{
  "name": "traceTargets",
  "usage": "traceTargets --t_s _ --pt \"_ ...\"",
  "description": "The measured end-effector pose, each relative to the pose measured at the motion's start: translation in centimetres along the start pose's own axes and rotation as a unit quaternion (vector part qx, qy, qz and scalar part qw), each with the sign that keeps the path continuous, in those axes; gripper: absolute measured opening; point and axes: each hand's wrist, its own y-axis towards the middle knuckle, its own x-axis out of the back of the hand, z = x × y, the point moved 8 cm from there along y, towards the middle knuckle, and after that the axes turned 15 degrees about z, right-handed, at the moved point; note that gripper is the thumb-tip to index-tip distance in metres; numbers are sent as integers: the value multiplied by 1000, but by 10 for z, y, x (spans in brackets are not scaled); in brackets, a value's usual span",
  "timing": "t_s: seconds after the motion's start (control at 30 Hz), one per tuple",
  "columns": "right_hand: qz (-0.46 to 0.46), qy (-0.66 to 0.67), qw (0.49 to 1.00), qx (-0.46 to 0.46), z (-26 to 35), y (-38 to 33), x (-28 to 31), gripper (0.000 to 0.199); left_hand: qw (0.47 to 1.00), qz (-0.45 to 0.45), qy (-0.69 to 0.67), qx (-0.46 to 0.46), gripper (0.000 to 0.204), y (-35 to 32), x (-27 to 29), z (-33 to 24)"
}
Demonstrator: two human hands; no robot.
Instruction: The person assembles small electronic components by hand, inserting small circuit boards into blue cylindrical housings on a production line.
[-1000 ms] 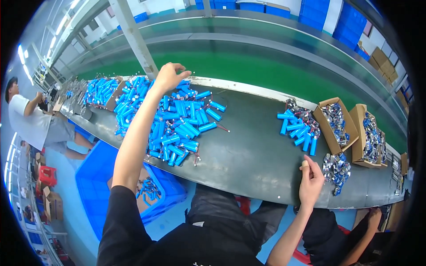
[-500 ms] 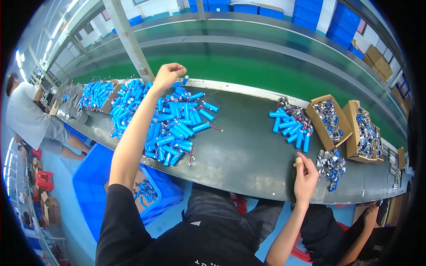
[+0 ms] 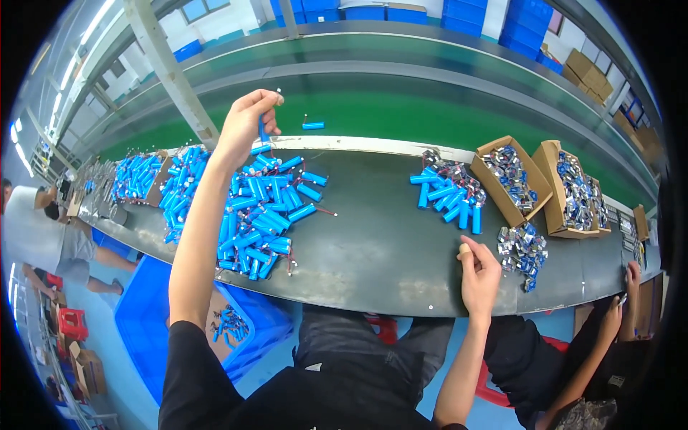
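Observation:
My left hand [image 3: 247, 125] is raised over the far edge of the dark bench, fingers closed. A blue cylindrical battery [image 3: 264, 131] hangs below its fingers, partly hidden by them, and a small pale tip shows at the fingertips. Under that forearm spreads a large heap of blue batteries [image 3: 269, 211] with thin wires. A single battery [image 3: 313, 125] lies on the green conveyor beyond the ledge. Above the bench's near edge, my right hand [image 3: 480, 279] has curled fingers and a tan covering on one fingertip; what they hold, if anything, is hidden. Nearby is a smaller battery pile [image 3: 451, 197].
Cardboard boxes [image 3: 512, 179] of small metal-and-blue parts stand at the right, with a loose parts pile [image 3: 523, 251] before them. A blue bin [image 3: 143, 315] stands below left. A metal post [image 3: 168, 68] rises behind. Co-workers sit at right and stand at left.
My left hand has moved slightly up and outward. A single battery now shows on the green conveyor. The whole view has shifted a little; my right hand stays near the same spot.

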Motion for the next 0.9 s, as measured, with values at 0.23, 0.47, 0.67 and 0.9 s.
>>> traceTargets --t_s 0.23,0.47,0.67,0.9 --pt "2 -20 1000 6 -1 0 1 20 805 -37 584 94 27 88 5 73" --pt "4 1 1000 -2 -2 2 -4 20 762 17 621 183 23 91 22 103" --pt "4 6 1000 3 -2 3 -1 20 752 36 643 140 23 3 7 -15" --pt "-15 150 983 107 58 8 -13 23 905 144 400 -5 38 -49 -131 -60"
